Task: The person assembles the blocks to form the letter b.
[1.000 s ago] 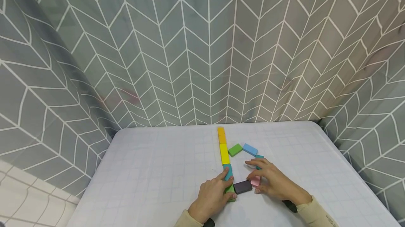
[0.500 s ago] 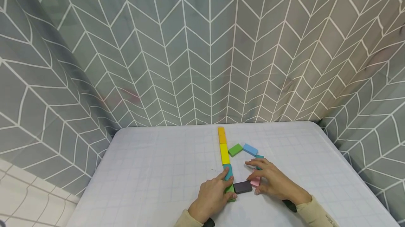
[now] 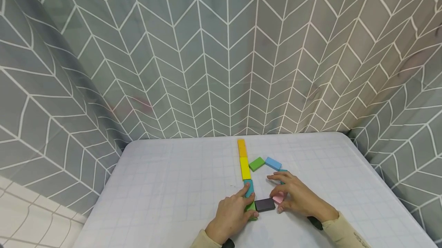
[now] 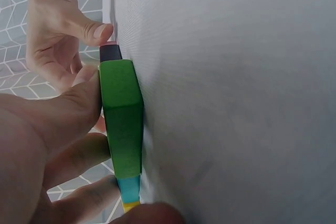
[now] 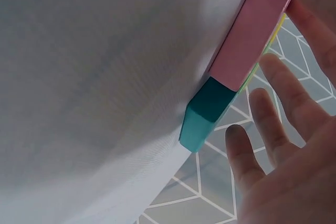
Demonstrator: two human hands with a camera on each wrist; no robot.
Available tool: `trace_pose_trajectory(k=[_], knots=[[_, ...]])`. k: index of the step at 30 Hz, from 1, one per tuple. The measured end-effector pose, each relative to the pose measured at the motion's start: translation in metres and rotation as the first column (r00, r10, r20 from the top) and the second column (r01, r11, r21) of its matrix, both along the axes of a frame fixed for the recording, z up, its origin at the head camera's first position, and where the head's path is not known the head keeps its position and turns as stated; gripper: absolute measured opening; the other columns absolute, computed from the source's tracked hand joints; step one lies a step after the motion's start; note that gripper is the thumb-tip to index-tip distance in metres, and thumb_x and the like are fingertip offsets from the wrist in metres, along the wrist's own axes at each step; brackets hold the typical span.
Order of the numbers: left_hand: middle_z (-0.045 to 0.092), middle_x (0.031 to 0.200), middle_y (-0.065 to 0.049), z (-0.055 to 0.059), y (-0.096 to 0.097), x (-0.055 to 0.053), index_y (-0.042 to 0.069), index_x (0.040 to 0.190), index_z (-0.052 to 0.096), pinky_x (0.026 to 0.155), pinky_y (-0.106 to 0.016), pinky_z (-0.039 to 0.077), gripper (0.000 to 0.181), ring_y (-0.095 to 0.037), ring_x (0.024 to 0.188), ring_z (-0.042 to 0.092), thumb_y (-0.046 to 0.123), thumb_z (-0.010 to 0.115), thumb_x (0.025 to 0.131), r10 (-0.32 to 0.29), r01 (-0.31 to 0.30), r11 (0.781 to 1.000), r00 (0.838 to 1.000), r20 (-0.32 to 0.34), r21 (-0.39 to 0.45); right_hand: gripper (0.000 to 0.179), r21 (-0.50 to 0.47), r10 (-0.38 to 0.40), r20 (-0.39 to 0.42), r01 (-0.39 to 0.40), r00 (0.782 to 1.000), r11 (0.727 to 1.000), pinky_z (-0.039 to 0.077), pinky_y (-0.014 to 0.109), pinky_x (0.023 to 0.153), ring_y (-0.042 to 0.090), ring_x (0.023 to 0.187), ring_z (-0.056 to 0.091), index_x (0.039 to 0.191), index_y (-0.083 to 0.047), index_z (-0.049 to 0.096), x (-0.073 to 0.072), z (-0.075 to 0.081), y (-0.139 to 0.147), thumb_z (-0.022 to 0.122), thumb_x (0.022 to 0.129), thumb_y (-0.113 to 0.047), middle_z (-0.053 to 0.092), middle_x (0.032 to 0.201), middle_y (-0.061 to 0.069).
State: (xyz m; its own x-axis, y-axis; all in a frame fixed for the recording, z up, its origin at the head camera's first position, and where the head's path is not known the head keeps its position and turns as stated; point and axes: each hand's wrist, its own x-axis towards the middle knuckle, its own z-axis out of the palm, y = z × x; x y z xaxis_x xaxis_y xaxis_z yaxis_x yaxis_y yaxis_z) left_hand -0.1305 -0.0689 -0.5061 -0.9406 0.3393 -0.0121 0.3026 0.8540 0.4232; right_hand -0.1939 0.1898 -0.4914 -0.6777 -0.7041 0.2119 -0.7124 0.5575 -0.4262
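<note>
In the head view my left hand (image 3: 230,215) rests on a line of blocks, its index finger stretched onto a teal block (image 3: 248,187) and its thumb on a green block (image 3: 251,212). The left wrist view shows the green block (image 4: 122,114) from its side, with the thumb on its upper face. My right hand (image 3: 297,196) pinches a pink block (image 3: 278,199) between thumb and index finger, while its other fingers are spread. A dark grey block (image 3: 265,204) lies between the green and pink ones. In the right wrist view the pink block (image 5: 249,35) sits beside a teal block (image 5: 202,114).
Yellow (image 3: 245,168) and orange (image 3: 242,148) blocks continue the line toward the back. A lighter green block (image 3: 257,164) and a blue block (image 3: 273,163) form a curve to its right. A white cloth covers the table (image 3: 165,190); a patterned grey curtain (image 3: 214,56) hangs behind.
My right hand has shifted slightly, and the pink block has turned a little beside the dark grey block. The left hand stays in place.
</note>
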Motion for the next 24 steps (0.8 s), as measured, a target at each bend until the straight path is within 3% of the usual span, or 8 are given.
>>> trace_pose_trajectory(k=[7, 15, 20, 24], knots=[[0.054, 0.161, -0.006, 0.001, 0.0, 0.0, 0.024, 0.14, 0.071, 0.069, -0.044, 0.064, 0.059, -0.034, 0.109, 0.078, 0.05, 0.081, 0.088, -0.001, 0.001, 1.0, 1.0, 0.002, 0.003, 0.039, -0.003, -0.009, -0.01, 0.009, 1.0, 1.0, 0.046, 0.069, 0.105, 0.038, 0.136, 0.054, 0.1, -0.03, 0.082, -0.001, 0.001, -0.001, 0.094, 0.064, -0.039, 0.066, 0.146, 0.008], [0.053, 0.162, -0.004, 0.001, 0.001, 0.0, 0.025, 0.141, 0.071, 0.07, -0.045, 0.064, 0.06, -0.035, 0.11, 0.077, 0.051, 0.081, 0.088, 0.005, -0.005, 1.0, 1.0, 0.01, 0.008, 0.064, -0.011, -0.092, -0.017, 0.092, 0.996, 0.996, 0.048, 0.069, 0.103, 0.039, 0.134, 0.054, 0.124, -0.018, 0.078, -0.009, 0.005, 0.016, 0.097, 0.067, -0.04, 0.064, 0.147, 0.011], [0.054, 0.161, -0.004, 0.001, 0.001, 0.0, 0.025, 0.14, 0.072, 0.067, -0.042, 0.063, 0.06, -0.035, 0.109, 0.078, 0.051, 0.082, 0.087, 0.01, -0.01, 1.0, 1.0, 0.006, 0.012, 0.058, -0.036, -0.15, -0.094, 0.147, 0.984, 0.988, 0.051, 0.067, 0.099, 0.041, 0.131, 0.056, 0.125, -0.014, 0.077, -0.016, 0.005, 0.032, 0.097, 0.072, -0.026, 0.064, 0.145, 0.016], [0.055, 0.16, -0.004, 0.0, 0.001, 0.0, 0.025, 0.14, 0.072, 0.065, -0.041, 0.062, 0.06, -0.035, 0.107, 0.078, 0.051, 0.082, 0.087, 0.015, -0.015, 1.0, 1.0, 0.003, 0.008, 0.05, -0.039, -0.143, -0.069, 0.141, 0.987, 0.989, 0.051, 0.065, 0.099, 0.039, 0.132, 0.055, 0.124, -0.017, 0.078, -0.016, 0.003, 0.036, 0.094, 0.077, -0.023, 0.062, 0.148, 0.016]])
